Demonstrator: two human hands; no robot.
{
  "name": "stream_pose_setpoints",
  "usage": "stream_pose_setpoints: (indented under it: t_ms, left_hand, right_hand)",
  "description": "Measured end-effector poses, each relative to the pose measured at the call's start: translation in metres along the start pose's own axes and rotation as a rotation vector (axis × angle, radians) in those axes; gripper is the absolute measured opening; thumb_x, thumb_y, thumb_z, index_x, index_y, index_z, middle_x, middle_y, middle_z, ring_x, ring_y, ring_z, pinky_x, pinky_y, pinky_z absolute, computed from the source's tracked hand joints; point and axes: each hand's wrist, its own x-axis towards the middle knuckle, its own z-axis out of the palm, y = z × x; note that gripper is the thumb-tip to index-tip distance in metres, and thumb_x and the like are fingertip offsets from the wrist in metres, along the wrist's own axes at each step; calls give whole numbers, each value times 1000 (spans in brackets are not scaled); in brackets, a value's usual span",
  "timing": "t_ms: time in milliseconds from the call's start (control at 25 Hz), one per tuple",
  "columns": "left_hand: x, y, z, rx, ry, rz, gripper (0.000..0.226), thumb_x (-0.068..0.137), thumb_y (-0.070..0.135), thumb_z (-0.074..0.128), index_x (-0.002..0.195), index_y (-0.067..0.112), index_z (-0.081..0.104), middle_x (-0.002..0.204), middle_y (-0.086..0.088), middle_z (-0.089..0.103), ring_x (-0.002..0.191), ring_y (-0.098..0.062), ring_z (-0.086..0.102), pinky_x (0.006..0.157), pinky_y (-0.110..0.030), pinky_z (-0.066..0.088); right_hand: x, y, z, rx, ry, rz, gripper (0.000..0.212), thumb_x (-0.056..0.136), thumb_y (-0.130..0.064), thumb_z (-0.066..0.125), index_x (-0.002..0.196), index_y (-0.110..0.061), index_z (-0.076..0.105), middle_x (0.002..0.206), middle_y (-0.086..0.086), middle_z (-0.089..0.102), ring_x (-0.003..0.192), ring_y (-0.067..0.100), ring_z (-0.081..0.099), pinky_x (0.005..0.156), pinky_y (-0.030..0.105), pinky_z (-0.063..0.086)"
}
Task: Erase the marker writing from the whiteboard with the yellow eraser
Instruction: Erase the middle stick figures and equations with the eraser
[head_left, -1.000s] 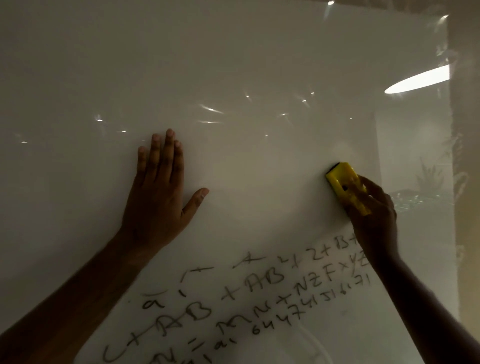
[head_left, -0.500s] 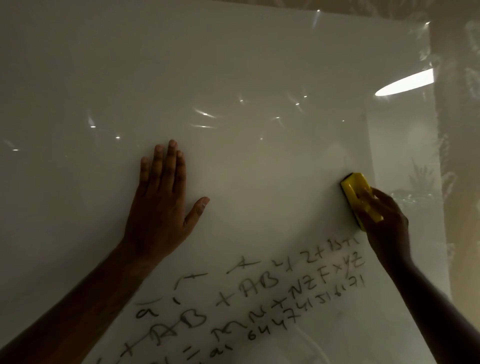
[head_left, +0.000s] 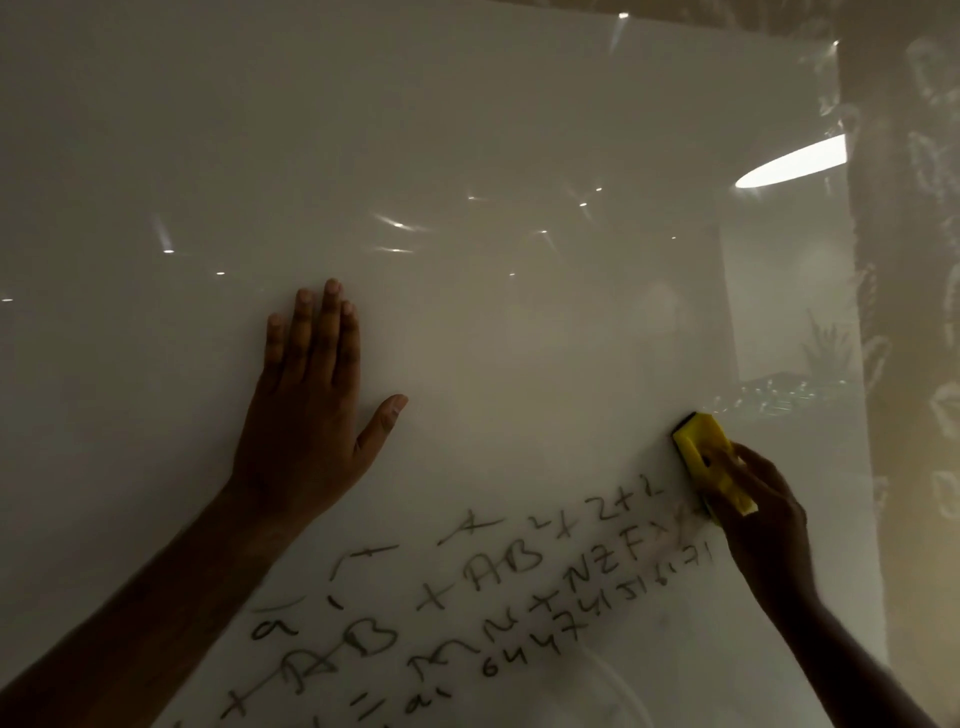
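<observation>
A glossy whiteboard (head_left: 467, 130) fills most of the view. Dark marker writing (head_left: 498, 587), letters and numbers in slanted rows, covers its lower middle. My right hand (head_left: 763, 514) grips the yellow eraser (head_left: 711, 467) and presses it against the board at the right end of the top rows, where the ink is smeared. My left hand (head_left: 311, 410) lies flat on the board, fingers spread upward, above and left of the writing. It holds nothing.
The board's right edge (head_left: 857, 364) runs down the right side, with a patterned beige wall (head_left: 919, 312) beyond it. A bright oval light reflection (head_left: 789, 161) and small glints show on the upper board.
My right hand has carried the eraser down and to the right, onto the right end of the upper rows, and the characters there are wiped or smeared. My left hand stays flat.
</observation>
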Motion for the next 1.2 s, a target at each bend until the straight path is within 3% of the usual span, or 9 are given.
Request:
stream_pose_setpoints:
  t_ms: [120,360,480,600,680,760,880,1040,1200]
  left_hand:
    - [0,3,1,-2,-4,-1,93,109,60,35,169,-8,15,179,-27,7,167,-47,8,136,-59,5]
    - [0,6,2,-4,-13,-3,94,108,60,35,169,-7,14,180,-26,6,167,-47,8,136,-58,3]
    - [-1,6,3,-4,-16,2,93,108,61,33,169,-7,14,180,-26,7,166,-48,9,136,-59,3]
    - [-2,7,4,12,-11,6,93,109,61,33,169,-7,14,180,-27,7,166,-47,10,136,-61,4]
    - [-2,8,5,19,-15,11,93,109,62,31,169,-7,15,180,-27,8,166,-47,10,135,-62,6]
    - [-2,7,5,11,-18,13,93,109,62,31,169,-7,16,180,-27,8,166,-47,11,135,-62,6]
    - [-2,6,5,-13,-16,17,92,109,61,31,169,-7,16,180,-26,9,167,-46,11,136,-61,8]
    - [-2,-9,4,-37,-20,110,87,110,57,32,170,-4,16,180,-23,12,167,-42,14,136,-57,16]
    - [-3,-17,4,-5,-27,157,86,110,55,34,171,-2,14,181,-21,11,167,-41,14,137,-54,14]
  right_hand:
    - [12,-13,7,0,35,8,52,93,-17,76,144,-21,64,149,6,58,128,28,60,97,56,59]
    - [-38,-36,36,-141,-82,-277,64,82,-15,86,141,-27,65,148,4,60,125,27,57,93,43,55]
    - [-43,-9,19,-166,-120,-306,60,85,-20,79,142,-29,64,150,-1,56,128,28,55,95,55,57]
    - [-11,-6,13,-201,-18,-259,60,88,-14,78,143,-27,59,151,10,56,125,34,54,92,62,57]
    - [6,-25,23,-200,17,-251,48,94,-19,74,141,-24,64,152,12,56,126,35,54,95,57,56]
    - [2,-45,38,-209,-2,-353,36,103,-30,65,138,-22,69,155,10,55,128,32,54,105,43,49]
    - [-39,-56,51,-177,-101,-463,41,102,-41,57,137,-24,70,154,4,55,124,21,50,102,30,42]
    - [-60,-23,35,-205,-150,-448,48,107,-56,45,138,-29,69,154,-4,53,125,27,54,95,51,56]
    - [-25,-33,33,-176,-67,-327,43,105,-46,58,137,-21,71,154,1,54,128,32,55,99,52,55]
